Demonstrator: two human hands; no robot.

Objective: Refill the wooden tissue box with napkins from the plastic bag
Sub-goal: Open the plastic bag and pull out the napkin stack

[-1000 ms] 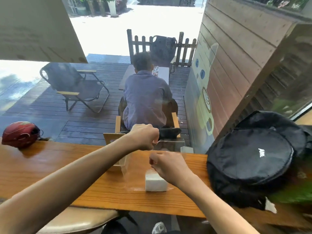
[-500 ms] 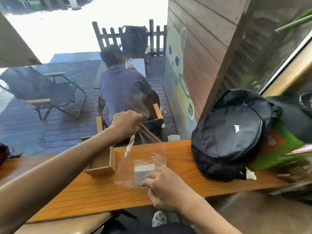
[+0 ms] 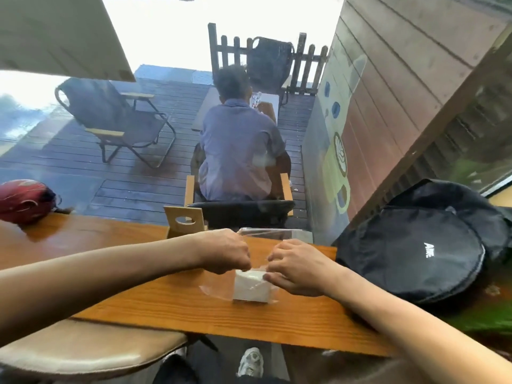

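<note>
A white stack of napkins (image 3: 250, 286) stands inside a clear plastic bag (image 3: 210, 291) on the wooden counter (image 3: 171, 300). My left hand (image 3: 225, 253) and my right hand (image 3: 297, 266) are both pinching the bag's top edge just above the napkins, one on each side. The wooden tissue box (image 3: 184, 221) sits behind my left hand at the counter's far edge, with its oval-slotted lid panel upright. The box's inside is hidden by my left hand.
A black backpack (image 3: 424, 250) fills the counter's right end. A red helmet (image 3: 26, 199) lies at the far left. A tan stool seat (image 3: 83, 347) is under the counter's left. Beyond the window a person sits on a deck with folding chairs.
My left hand came down from holding the bag's mouth up high. Both hands now meet at the bag's top over the napkins. The view swung back to the left.
</note>
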